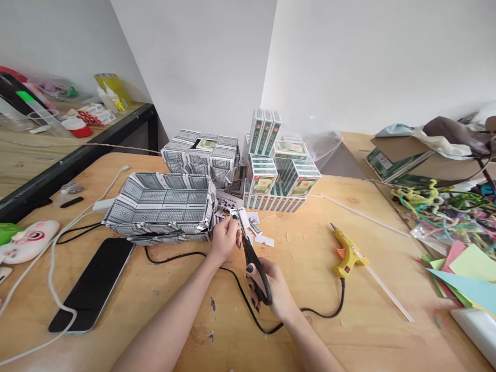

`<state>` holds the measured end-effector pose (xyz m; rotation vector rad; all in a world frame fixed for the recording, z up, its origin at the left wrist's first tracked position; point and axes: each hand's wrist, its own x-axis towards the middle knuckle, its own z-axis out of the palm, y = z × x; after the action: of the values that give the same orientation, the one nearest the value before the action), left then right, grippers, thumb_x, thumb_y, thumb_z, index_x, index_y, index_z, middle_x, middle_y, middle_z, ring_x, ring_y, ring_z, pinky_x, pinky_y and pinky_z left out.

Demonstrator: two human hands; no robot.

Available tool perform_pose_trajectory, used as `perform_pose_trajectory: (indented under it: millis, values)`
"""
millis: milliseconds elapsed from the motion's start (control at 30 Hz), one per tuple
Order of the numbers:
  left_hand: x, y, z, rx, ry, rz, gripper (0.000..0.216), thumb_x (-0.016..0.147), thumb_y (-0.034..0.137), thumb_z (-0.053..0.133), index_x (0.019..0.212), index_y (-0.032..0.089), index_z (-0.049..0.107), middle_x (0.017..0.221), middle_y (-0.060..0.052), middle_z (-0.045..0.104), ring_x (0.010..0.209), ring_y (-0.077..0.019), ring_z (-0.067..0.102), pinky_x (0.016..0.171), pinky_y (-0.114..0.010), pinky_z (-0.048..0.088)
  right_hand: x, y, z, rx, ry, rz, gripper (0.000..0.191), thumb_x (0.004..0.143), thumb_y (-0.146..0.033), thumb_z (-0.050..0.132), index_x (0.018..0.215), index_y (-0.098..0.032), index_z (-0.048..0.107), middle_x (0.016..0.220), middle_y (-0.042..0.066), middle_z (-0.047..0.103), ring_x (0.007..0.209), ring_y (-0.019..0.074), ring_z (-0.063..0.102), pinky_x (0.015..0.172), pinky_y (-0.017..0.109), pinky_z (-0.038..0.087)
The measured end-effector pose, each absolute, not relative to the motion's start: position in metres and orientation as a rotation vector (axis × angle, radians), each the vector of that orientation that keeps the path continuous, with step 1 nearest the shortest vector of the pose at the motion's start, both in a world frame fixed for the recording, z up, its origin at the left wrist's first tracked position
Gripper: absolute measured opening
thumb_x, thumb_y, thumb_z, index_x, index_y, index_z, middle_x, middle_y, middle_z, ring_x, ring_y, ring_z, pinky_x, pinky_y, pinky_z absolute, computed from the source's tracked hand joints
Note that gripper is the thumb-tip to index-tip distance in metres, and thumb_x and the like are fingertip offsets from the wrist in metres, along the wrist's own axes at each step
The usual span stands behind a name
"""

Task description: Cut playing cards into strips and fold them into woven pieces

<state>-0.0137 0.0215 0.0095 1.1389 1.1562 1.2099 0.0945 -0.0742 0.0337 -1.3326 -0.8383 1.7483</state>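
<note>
My right hand (271,290) grips the black handles of a pair of scissors (252,257), whose blades point up toward a small playing card piece (241,215). My left hand (225,237) pinches that card piece at the blades. Just left of it stands a box built from patterned playing cards (163,206). Small white card scraps (264,239) lie on the wooden table (310,330) beside the scissors.
Stacked card packs (279,170) and another card structure (201,152) stand behind. A yellow glue gun (347,253) with a black cord lies to the right, a phone (95,281) to the left. Coloured paper (468,279) and pipe cleaners (437,204) crowd the right edge.
</note>
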Motion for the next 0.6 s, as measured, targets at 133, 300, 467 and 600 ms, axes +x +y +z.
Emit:
perform_pose_trajectory:
  millis: [133,300,467,600]
  values:
    - [-0.0139,0.0221,0.0099,1.105,1.132,1.212,0.027,0.075,0.026,0.042,0.053,0.02,0.028,0.036,0.011,0.03,0.027,-0.0053,0.038,0.029,-0.016,0.031,0.0931,-0.0758,0.0347,-1.351,-0.852,1.735,0.041,0.066,-0.054,0.059,0.069,-0.018,0.041,0.047,-0.009,0.044,0.026,0.0044,0.039,0.025,0.017,0.028]
    - [-0.015,0.022,0.0087,1.122,1.131,1.21,0.026,0.075,0.026,0.041,0.053,0.02,0.029,0.034,0.01,0.031,0.027,-0.0052,0.037,0.031,-0.016,0.03,0.0912,-0.0767,0.036,-1.375,-0.856,1.718,0.04,0.068,-0.053,0.058,0.068,-0.018,0.04,0.046,-0.009,0.044,0.026,0.004,0.039,0.024,0.016,0.028]
    - [-0.0142,0.0174,0.0083,1.235,1.117,1.142,0.027,0.077,0.027,0.041,0.053,0.02,0.03,0.035,0.009,0.035,0.03,-0.006,0.04,0.032,-0.017,0.028,0.0946,-0.0729,0.0356,-1.37,-0.815,1.689,0.037,0.067,-0.049,0.061,0.067,-0.018,0.039,0.045,-0.009,0.043,0.025,0.0049,0.04,0.023,0.016,0.028]
    - [-0.0121,0.0142,0.01,1.226,1.089,1.119,0.027,0.076,0.027,0.042,0.053,0.02,0.028,0.035,0.009,0.03,0.03,-0.0069,0.04,0.033,-0.018,0.029,0.1007,-0.0702,0.0371,-1.337,-0.806,1.623,0.037,0.068,-0.049,0.06,0.065,-0.018,0.039,0.045,-0.009,0.043,0.025,0.0052,0.04,0.023,0.016,0.029]
